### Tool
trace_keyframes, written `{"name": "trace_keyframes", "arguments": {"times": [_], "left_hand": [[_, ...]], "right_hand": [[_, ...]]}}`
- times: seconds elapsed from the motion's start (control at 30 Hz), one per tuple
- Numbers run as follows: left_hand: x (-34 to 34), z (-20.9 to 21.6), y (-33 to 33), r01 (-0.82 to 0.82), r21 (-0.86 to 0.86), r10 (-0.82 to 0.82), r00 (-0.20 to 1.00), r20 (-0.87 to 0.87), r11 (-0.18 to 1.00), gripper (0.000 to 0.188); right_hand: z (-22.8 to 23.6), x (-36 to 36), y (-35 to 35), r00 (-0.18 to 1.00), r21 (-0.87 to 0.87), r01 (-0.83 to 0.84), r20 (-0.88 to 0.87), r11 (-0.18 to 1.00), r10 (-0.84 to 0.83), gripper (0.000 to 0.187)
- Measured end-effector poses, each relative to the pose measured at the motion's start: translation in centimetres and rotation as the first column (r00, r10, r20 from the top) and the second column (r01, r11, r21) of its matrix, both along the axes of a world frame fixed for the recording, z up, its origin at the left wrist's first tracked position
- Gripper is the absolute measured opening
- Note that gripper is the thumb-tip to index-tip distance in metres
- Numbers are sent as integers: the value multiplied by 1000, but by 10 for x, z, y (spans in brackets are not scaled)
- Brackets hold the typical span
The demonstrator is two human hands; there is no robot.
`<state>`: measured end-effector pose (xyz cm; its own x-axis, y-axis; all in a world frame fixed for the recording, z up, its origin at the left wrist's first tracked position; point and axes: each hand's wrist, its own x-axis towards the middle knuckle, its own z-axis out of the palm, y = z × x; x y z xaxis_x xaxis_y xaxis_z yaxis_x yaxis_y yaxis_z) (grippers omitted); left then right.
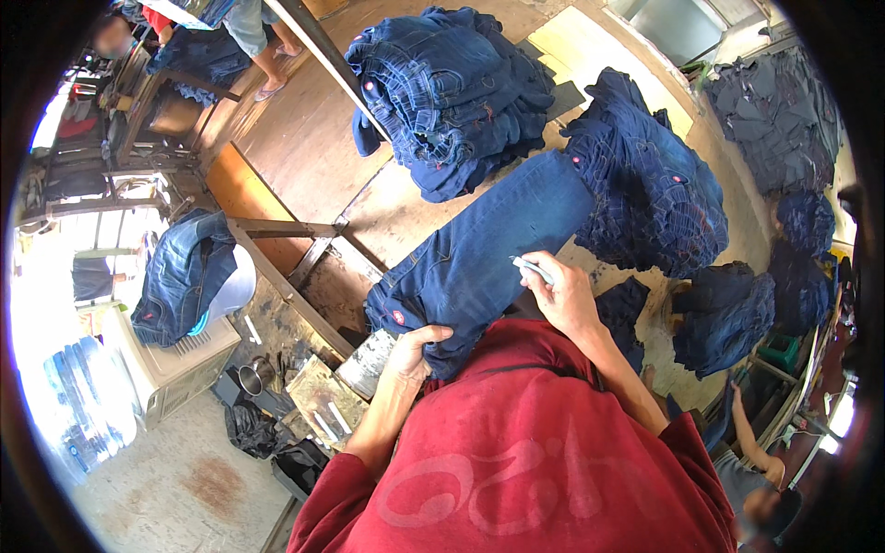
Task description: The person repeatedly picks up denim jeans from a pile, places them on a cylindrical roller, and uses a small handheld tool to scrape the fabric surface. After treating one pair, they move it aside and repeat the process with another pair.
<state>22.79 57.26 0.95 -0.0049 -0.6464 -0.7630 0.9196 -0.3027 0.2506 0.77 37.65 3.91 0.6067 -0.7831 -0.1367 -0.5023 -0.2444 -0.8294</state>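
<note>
A pair of blue jeans (498, 244) lies stretched out in front of me, its far end near a heap of denim and its waist end close to my body. My left hand (415, 353) is closed on the near edge by the waist, thumb on top, next to a small red-and-white round mark. Between the fingers of my right hand (560, 293) is a small slim pale tool (535, 269), its tip over the cloth. It could be thread snips, but its kind is not plain.
Heaps of jeans (447, 97) and more denim (645, 184) lie ahead on the floor, with dark garments (779, 115) at right. At left, folded jeans (184, 276) rest on a beige boxy appliance (180, 359) near a large water bottle (83, 401). Other people are at the edges.
</note>
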Motion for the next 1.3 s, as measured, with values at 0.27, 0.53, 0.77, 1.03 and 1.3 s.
{"name": "trace_keyframes", "arguments": {"times": [0.27,0.53,0.77,1.03,1.3], "left_hand": [[-1,4,4,-34,53,30,996,84,998,62],[-2,17,6,-77,119,63,991,120,990,57],[0,12,13,-20,28,19,999,48,999,60],[-2,16,19,-57,40,55,997,58,998,56],[1,16,24,16,60,-20,997,79,998,47]], "right_hand": [[-3,-4,-2,1000,-16,14,-6,1000,-14,20],[-5,-10,4,998,1,53,-16,999,-53,17],[-7,-5,5,996,-63,-12,-84,998,7,18],[-5,-2,4,999,-24,-10,-41,1000,9,17],[-7,2,2,999,-47,-29,-44,998,27,15]]}}
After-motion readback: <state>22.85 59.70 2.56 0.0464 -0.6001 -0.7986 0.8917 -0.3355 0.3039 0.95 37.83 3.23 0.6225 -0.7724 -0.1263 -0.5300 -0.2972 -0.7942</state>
